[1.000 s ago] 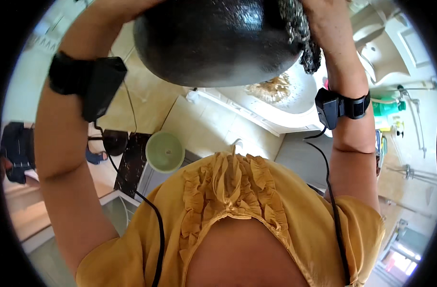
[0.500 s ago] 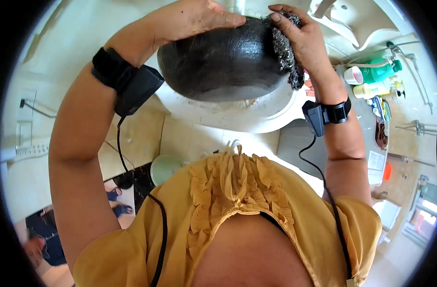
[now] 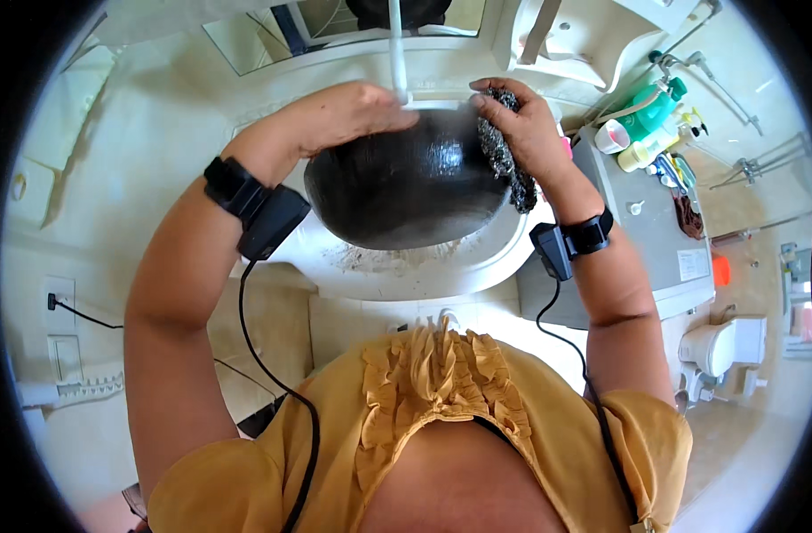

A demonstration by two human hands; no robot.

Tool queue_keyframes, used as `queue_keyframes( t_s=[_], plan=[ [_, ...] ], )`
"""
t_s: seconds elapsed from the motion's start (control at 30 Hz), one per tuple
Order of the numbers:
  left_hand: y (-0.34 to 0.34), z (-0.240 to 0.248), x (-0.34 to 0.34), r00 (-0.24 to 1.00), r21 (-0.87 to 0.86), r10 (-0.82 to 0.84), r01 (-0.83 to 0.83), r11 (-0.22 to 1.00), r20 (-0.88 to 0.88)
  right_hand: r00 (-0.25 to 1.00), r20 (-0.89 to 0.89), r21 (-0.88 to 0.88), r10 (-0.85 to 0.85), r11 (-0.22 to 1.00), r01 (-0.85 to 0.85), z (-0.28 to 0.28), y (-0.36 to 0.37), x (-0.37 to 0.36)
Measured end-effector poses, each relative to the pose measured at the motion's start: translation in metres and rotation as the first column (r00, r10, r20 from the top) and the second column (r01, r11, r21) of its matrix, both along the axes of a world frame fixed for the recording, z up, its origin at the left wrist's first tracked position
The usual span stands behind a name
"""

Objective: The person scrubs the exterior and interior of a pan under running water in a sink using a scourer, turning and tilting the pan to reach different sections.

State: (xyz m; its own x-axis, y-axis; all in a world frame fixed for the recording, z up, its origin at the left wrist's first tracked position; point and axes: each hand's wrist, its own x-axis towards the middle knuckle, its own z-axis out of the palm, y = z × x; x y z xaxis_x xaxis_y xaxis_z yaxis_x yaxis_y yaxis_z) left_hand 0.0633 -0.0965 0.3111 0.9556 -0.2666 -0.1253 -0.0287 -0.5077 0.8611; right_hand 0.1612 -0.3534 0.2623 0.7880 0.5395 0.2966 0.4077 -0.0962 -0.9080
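In the head view, upper centre of the frame, my left hand (image 3: 353, 111) grips the far rim of a black wok (image 3: 406, 186), tilted over the white sink (image 3: 424, 275). My right hand (image 3: 521, 124) clutches a steel scouring pad (image 3: 504, 160), pressed against the wok's right edge. Bottles (image 3: 646, 124) stand on the tabletop (image 3: 655, 231) at upper right.

This is a home bathroom. A white ceramic wash basin (image 3: 424, 275) with a rounded front edge sits against a pale tiled wall, a slim white tap spout (image 3: 395, 49) rising at its back edge below a wall mirror (image 3: 273, 35). On the grey side cabinet (image 3: 655, 240) to the right stand green and yellow plastic toiletry bottles (image 3: 655, 115). A white toilet (image 3: 717, 346) stands on the beige floor lower right, and chrome shower pipes (image 3: 744, 169) run along the far wall.
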Motion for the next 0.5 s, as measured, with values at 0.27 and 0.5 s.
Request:
queue_keyframes(
  t_s=[0.27, 0.5],
  plan=[
    [0.022, -0.046, -0.032, 0.983, -0.218, -0.060, 0.021, 0.976, -0.171, 0.955, 0.293, -0.093, -0.051, 0.992, 0.082, 0.003, 0.003, -0.019],
    [0.024, -0.046, -0.045, 0.995, -0.331, 0.060, -0.082, 0.940, -0.078, 0.989, 0.111, -0.030, -0.098, 0.994, 0.102, 0.021, 0.011, -0.032]
  ],
)
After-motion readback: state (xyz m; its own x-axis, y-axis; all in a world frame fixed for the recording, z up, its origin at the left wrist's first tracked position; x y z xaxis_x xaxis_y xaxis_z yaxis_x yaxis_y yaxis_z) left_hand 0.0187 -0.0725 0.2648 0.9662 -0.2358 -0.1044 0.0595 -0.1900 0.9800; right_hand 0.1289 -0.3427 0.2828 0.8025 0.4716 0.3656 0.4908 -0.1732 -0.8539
